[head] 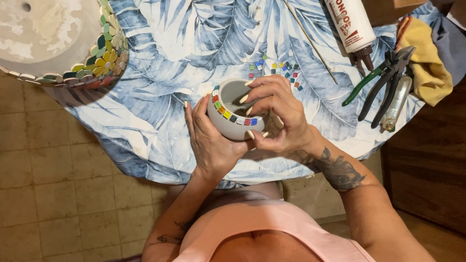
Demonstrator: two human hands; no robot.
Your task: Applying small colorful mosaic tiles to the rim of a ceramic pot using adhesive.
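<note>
Small pot: a little white pot [231, 115] sits between both hands, just above the near edge of the round table [156, 144]. It is tipped a bit, so the open top shows.
Pot rim: a row of small square tiles [232, 117] runs around the rim — red, yellow, green, dark and blue ones.
Left hand: the left hand [210, 142] cups the pot from the left side. The fingers are curled around its wall and hold it tight.
Right hand: the right hand [280, 114] is on the right side of the pot. The fingers are bent over the rim, with long nails touching the tiles — the thumb is under the pot.
Loose tiles: more tiny coloured tiles [274, 68] lie on the cloth just behind the hands.
Table cloth: white with big blue leaves.
Big pot: a large pot [49, 39] lies upside down at the far left, with flower-shaped tiles on its side.
Tools: a white glue tube [349, 21], a thin stick [307, 35], green-handled nippers [381, 82] and a yellow rag [424, 62] lie on the right, well apart from the hands.
Floor: tan tiles show under the table.
</note>
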